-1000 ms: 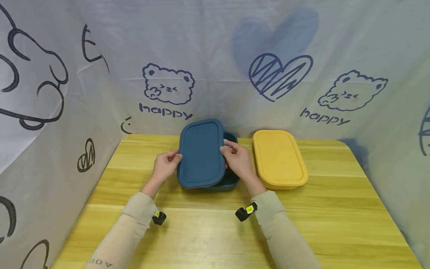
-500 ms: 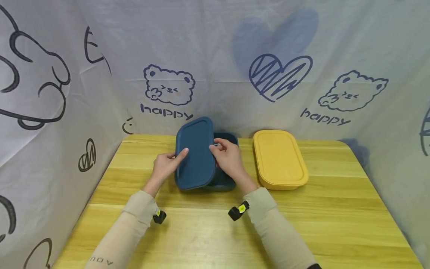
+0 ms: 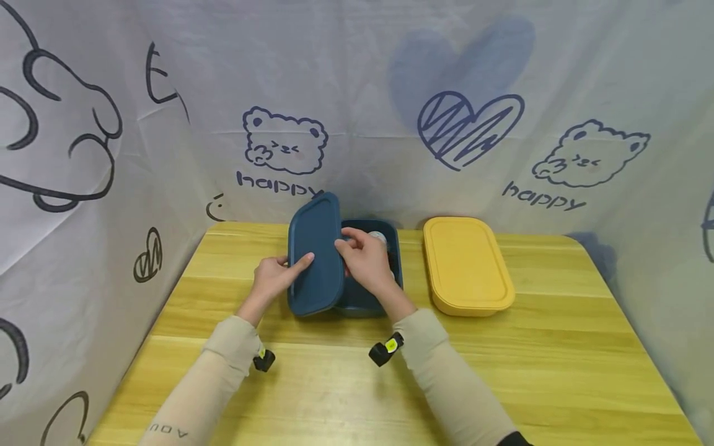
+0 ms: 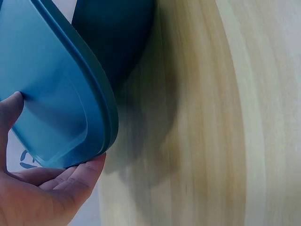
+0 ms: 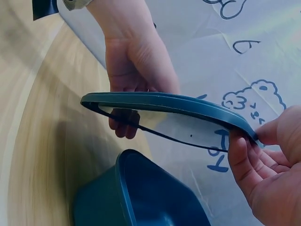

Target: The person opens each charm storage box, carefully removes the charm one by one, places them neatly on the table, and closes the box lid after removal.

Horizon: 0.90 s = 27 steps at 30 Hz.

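Note:
A dark blue lid [image 3: 317, 260] is raised and tilted above the left part of a matching blue box [image 3: 362, 305]. My left hand [image 3: 273, 277] grips the lid's left edge, thumb flat on its top and fingers beneath, as the left wrist view also shows. At the opposite edge, my right hand [image 3: 369, 261] pinches the rim between thumb and fingers. Seen nearly edge-on in the right wrist view, the lid [image 5: 164, 102] is apart from the box wall [image 5: 123, 188] below. Inside the box a whitish round thing [image 3: 378, 236] shows beside my right hand; other contents are mostly hidden.
A yellow box [image 3: 468, 263] with its lid on stands to the right of the blue one. Both are near the back edge of the wooden table [image 3: 323, 384]. White cloth walls [image 3: 368, 74] with drawings rise behind and at the sides.
The lid has swung up on its right side and shifted left, uncovering more of the box. My right hand has moved left with it; my left thumb has slid onto the lid's top.

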Available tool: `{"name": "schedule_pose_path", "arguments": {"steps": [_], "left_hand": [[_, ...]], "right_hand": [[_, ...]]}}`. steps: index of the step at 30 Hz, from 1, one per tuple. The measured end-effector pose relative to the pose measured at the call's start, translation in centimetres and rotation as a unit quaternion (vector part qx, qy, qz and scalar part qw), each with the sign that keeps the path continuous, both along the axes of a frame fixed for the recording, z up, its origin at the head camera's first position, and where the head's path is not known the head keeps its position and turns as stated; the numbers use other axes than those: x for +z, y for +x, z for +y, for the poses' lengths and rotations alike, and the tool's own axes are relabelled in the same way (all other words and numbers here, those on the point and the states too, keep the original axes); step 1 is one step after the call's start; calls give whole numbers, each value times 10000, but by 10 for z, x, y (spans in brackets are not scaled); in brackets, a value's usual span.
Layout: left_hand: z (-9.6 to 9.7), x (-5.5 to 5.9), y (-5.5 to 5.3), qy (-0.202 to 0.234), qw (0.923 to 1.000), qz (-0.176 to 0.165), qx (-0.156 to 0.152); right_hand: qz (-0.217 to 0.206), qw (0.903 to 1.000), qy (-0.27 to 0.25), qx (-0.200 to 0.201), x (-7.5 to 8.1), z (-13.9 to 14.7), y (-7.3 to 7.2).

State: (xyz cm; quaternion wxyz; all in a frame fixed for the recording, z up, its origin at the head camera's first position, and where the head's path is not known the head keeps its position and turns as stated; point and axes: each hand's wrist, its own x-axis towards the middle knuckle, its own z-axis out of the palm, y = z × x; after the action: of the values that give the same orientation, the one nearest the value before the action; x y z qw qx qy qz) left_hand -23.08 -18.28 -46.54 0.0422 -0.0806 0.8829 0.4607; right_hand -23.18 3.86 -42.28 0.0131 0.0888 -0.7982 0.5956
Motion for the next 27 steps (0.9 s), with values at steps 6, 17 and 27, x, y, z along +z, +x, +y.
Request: {"name": "schedule_pose_path", "arguments": {"steps": [6,17,27], "left_hand": [[-4,0,2,196,9997,-138,48],[-14,-8,2,759,9955,-556,98],[-16,-8,3,1485,9865,-655,-212]], "right_hand": [[-81,9999,-104,76,2,-8,-1],[60,9996,-107,247,9,-28,-1],[-140,9988,-234,415,7,-44,-2]]}}
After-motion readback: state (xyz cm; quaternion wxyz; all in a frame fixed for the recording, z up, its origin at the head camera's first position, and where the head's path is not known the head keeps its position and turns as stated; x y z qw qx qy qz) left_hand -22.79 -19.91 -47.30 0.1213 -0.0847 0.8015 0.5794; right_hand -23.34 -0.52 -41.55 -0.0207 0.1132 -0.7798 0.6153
